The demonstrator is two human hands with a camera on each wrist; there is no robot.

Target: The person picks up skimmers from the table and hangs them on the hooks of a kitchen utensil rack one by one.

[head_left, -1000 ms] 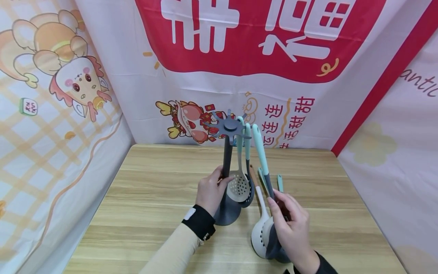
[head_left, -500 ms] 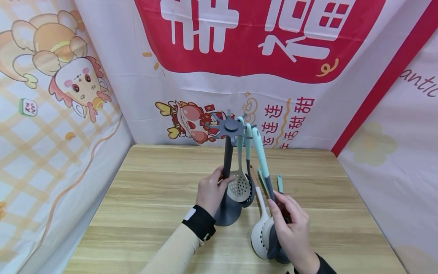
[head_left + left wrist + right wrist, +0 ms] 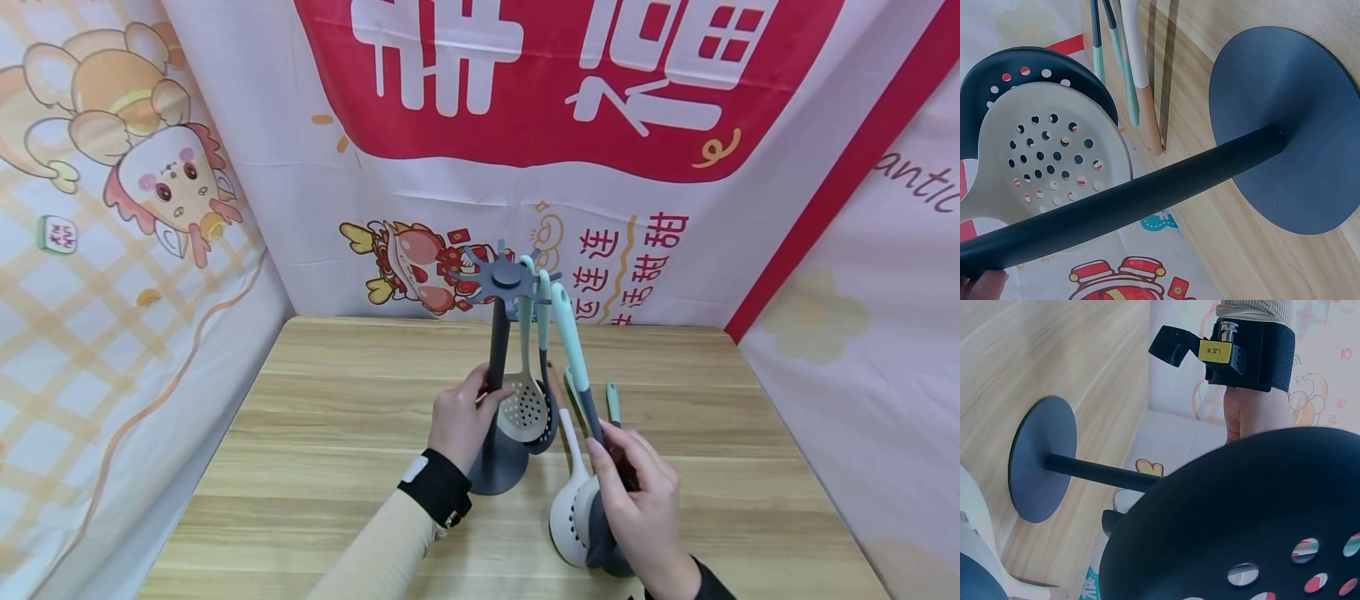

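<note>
A dark grey utensil stand (image 3: 498, 346) with a round base and a spoked top stands upright on the table. My left hand (image 3: 463, 427) grips its pole, thumb across the front. From the top's right side hang a beige skimmer (image 3: 522, 413) and, behind it, a dark skimmer (image 3: 1016, 57), both with mint handles. To the right, my right hand (image 3: 639, 492) pinches another skimmer (image 3: 1210, 525) by its dark shaft. Its mint handle points up beside the hanging ones; its dark perforated head fills much of the right wrist view.
On the wooden table (image 3: 322, 417), below and behind my right hand, lie more utensils. A white one (image 3: 567, 529) has a wood-coloured handle end, and mint handles (image 3: 613, 402) show behind. Printed cloth walls (image 3: 420, 192) stand at the back and sides.
The skimmer in my right hand has sunk slightly, its handle end a little lower beside the stand's top. My left hand and the stand stay in place.
</note>
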